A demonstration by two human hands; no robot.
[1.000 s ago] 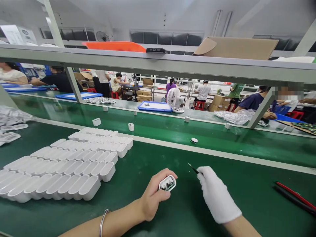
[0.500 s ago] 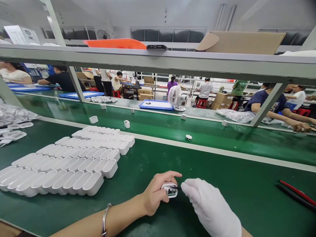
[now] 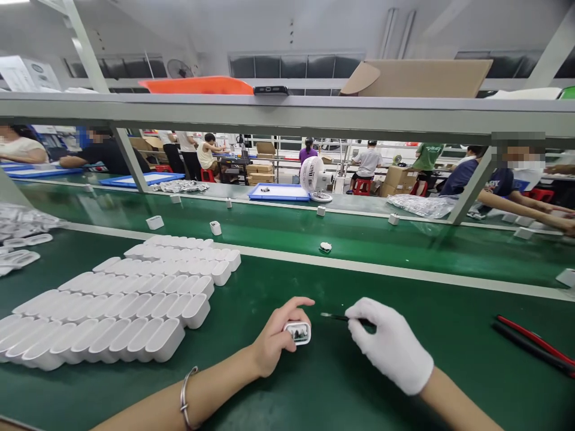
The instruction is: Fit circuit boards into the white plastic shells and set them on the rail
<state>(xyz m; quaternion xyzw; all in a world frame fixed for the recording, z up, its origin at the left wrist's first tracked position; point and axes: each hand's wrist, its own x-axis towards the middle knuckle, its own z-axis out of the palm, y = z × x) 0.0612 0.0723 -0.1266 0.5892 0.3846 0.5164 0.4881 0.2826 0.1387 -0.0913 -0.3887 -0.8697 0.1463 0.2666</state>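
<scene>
My left hand (image 3: 275, 338) is bare and closed around a small white plastic housing (image 3: 308, 342), its index finger stretched out. The housing's open end faces me, and dark and silvery parts show inside. My right hand (image 3: 390, 344) wears a white glove and pinches a thin black tool (image 3: 338, 316) with a pale tip. That tip points left and is apart from the housing. I cannot make out the tool's exact kind. Left of my hands, white oval-ended plastic shells (image 3: 168, 341) stand in close rows on the green table.
Red-and-black handles (image 3: 534, 344) lie at the right. Beyond a pale strip (image 3: 359, 266), small white pieces (image 3: 215, 228) sit on the green belt (image 3: 278, 239). A shelf beam (image 3: 287, 117) crosses above. A fan (image 3: 311, 175), trays and several co-workers are farther back.
My right hand has drawn the tool's tip out of the housing and away to the right. The view has shifted slightly, and the pieces on the belt have moved left.
</scene>
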